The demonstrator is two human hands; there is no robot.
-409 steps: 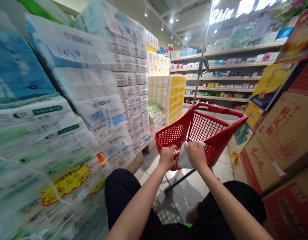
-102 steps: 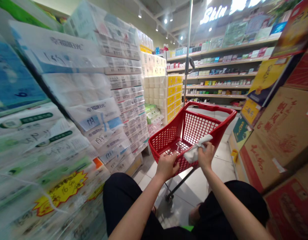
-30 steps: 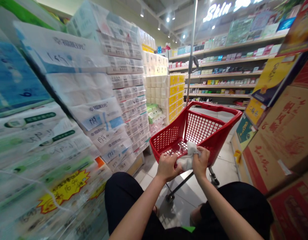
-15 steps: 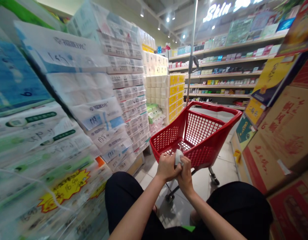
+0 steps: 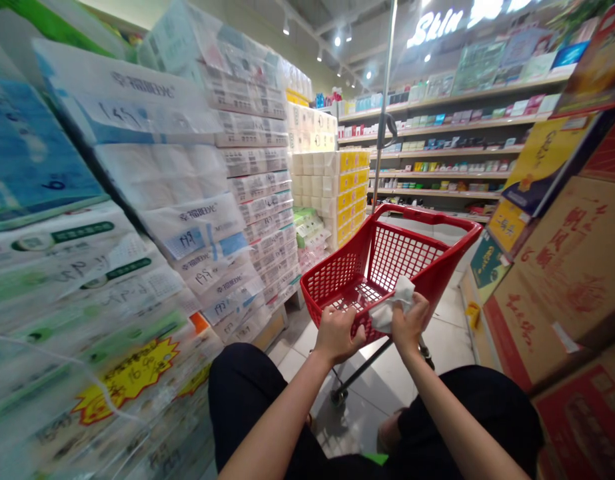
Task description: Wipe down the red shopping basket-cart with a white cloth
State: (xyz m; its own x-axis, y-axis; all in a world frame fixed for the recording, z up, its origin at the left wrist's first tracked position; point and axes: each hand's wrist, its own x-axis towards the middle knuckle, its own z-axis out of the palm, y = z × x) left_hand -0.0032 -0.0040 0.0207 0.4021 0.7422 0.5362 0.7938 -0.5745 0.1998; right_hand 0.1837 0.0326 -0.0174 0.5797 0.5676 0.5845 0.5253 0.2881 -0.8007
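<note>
A red plastic shopping cart (image 5: 444, 273) stands right in front of me between my knees. My left hand (image 5: 340, 335) has its fingers curled over the cart's near rim, with the thumb pointing off to the right. In my right hand (image 5: 410, 325) is a crumpled white wipe (image 5: 386, 316), pinched between thumb and fingers against the cart's near edge. Part of the wipe sticks up above the right fingers. The hands are apart. Inside the basket, the perforated red floor and walls are visible.
Stacked tissue packs (image 5: 257, 147) with handwritten prices line the left side. Cardboard boxes (image 5: 582, 247) are piled along the right. Behind the cart rise a metal pole (image 5: 386, 87) and shelves (image 5: 437, 150) of small boxed goods. Pale floor tiles (image 5: 360, 413) lie under the cart.
My hands were together around the bunched wipe. My right hand has moved right along the rim with the wipe, now more spread out, while my left hand stays near the same place.
</note>
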